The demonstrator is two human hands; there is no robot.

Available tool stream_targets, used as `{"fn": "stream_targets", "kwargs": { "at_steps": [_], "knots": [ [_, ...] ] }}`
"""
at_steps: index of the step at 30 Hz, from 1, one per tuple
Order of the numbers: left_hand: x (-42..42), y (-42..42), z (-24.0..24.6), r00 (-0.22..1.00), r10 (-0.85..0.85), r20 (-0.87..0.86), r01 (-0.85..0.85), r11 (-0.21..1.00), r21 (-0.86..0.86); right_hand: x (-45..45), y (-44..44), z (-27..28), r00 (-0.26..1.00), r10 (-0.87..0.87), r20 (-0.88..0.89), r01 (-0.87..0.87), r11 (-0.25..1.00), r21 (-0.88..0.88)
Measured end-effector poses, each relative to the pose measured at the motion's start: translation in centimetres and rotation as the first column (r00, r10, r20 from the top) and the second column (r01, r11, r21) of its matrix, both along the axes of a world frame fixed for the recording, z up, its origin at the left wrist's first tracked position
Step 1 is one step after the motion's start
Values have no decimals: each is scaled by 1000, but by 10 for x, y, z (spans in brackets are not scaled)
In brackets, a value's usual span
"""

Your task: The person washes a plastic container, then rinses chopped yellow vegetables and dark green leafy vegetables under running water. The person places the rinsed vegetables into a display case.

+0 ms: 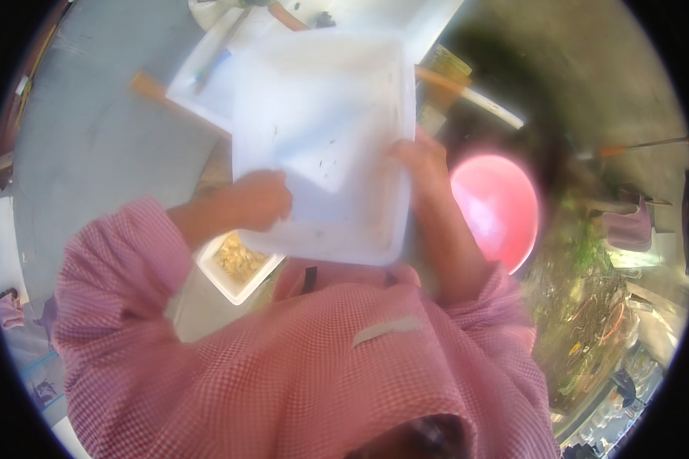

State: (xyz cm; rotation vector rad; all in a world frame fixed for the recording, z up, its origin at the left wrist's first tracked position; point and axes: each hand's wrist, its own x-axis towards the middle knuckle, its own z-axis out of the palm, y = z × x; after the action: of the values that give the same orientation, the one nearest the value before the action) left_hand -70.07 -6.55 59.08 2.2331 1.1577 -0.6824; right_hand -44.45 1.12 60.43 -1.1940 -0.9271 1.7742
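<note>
A white rectangular plastic tray [298, 241] is held up in front of my chest, with a few small dark specks [327, 163] on its floor. My right hand [424, 158] grips its right rim, thumb over the inside and the other fingers mostly hidden behind. Over the left side of the tray is my left hand [261, 198], blurred, its fingers curled inward. Whether it pinches anything or touches the tray cannot be made out. Below my left forearm sits a smaller white tray [209, 261] holding pale yellow pieces [238, 255].
A pink basin [496, 212] stands right of my right forearm. Beyond the held tray lie another white tray [198, 92] and a larger white container [430, 26]. A white-and-orange rod [491, 106] sticks out at right. Green plants [588, 241] and clutter cover the ground there.
</note>
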Motion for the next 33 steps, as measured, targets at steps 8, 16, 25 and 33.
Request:
{"fn": "stream_targets", "kwargs": {
  "at_steps": [8,16,25,33],
  "knots": [
    [35,54,31,940,162,301,-326,691,645,3,17,-33,998,10,67,-5,997,-75],
    [-31,13,18,676,223,702,-667,589,456,15,51,10,854,-39,518,-246,847,471],
    [27,-23,34,-497,325,804,-701,396,-593,-48,-80,54,298,284,912,-953,148,265],
    [77,-32,33,114,-68,991,-677,724,128,32,-96,117,699,-223,680,-526,484,700]
  ]
}}
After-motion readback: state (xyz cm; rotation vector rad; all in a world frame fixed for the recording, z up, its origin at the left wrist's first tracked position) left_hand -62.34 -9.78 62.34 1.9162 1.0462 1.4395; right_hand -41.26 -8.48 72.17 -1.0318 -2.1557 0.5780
